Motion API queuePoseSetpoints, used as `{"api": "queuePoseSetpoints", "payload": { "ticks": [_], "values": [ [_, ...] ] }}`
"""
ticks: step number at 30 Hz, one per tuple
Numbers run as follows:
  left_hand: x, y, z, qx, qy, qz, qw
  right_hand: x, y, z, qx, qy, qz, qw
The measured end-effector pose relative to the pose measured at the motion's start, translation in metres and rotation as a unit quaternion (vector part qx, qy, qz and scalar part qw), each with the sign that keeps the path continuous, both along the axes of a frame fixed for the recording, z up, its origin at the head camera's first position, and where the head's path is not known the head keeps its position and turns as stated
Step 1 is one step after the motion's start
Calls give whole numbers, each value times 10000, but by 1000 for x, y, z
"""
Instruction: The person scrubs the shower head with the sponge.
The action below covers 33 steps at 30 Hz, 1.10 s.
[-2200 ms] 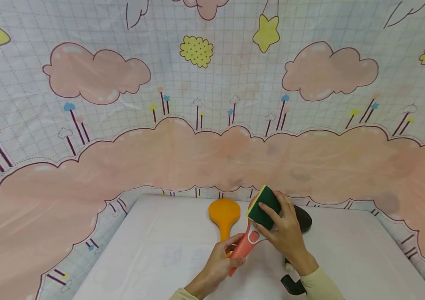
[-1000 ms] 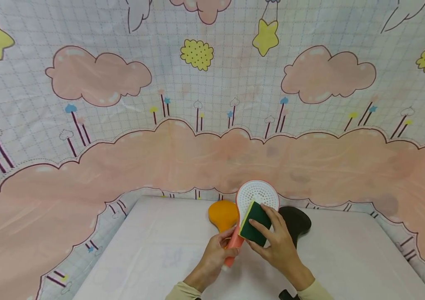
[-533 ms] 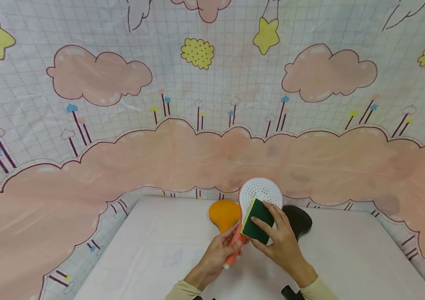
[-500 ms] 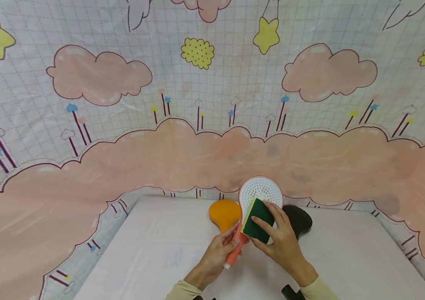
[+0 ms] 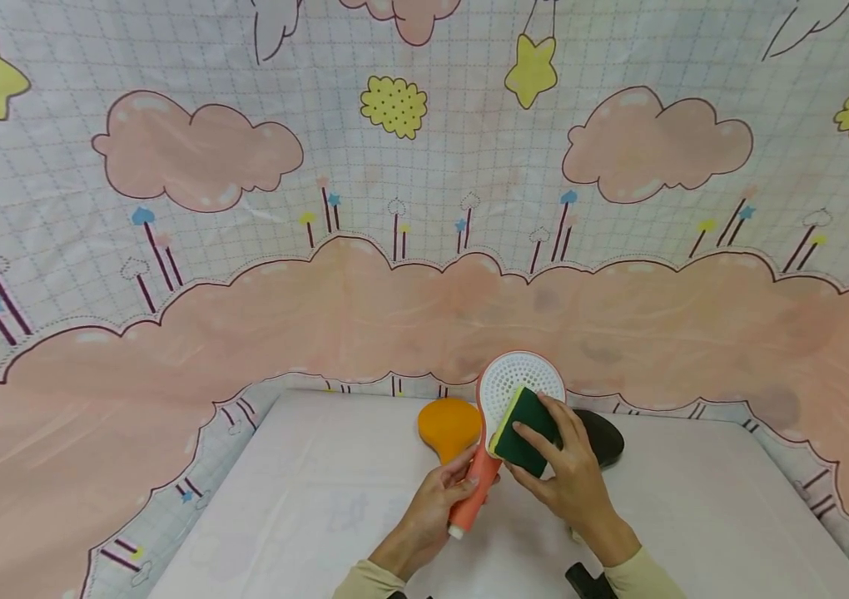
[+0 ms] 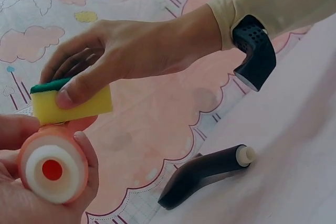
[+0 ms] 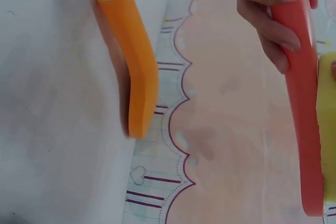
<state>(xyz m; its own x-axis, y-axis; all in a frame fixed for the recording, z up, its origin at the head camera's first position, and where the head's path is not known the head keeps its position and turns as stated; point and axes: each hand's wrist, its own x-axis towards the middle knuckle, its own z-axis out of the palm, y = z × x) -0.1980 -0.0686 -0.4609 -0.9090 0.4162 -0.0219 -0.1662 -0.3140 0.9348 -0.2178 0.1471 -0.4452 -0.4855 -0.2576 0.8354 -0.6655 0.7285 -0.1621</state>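
Observation:
My left hand (image 5: 428,509) grips the handle of a coral shower head (image 5: 520,373), which is raised above the table with its white perforated face toward me. Held in my right hand (image 5: 573,472) is a sponge (image 5: 525,433), dark green on one side and yellow on the other. Its yellow side lies against the lower part of the shower head's face. In the left wrist view the thumb presses on the yellow sponge (image 6: 79,106), just above the round handle end (image 6: 52,169). The right wrist view shows left-hand fingers wrapped round the coral handle (image 7: 294,35).
An orange shower head (image 5: 449,426) lies on the white table (image 5: 305,482), left of the held one. To the right lies a black shower head (image 5: 600,437), partly hidden by my right hand. A patterned cloth (image 5: 424,316) hangs behind the table.
The shower head has turned so its white face shows and the handle stands steeper. The sponge went down to the handle's top, then slightly up and right over the face.

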Motion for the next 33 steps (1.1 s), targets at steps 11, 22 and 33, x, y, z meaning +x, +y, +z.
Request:
{"api": "queuePoseSetpoints", "payload": {
  "ticks": [11, 22, 33],
  "values": [
    [-6, 5, -4, 336, -202, 8, 9992, 6, -7, -7, 67, -100, 370, 9992],
    [-11, 6, -6, 564, -186, -10, 9982, 10, -11, -15, 34, -113, 783, 9969],
    [-11, 6, -2, 838, -227, 20, 9962, 22, -15, -17, 226, -329, 880, 9953]
  ]
}}
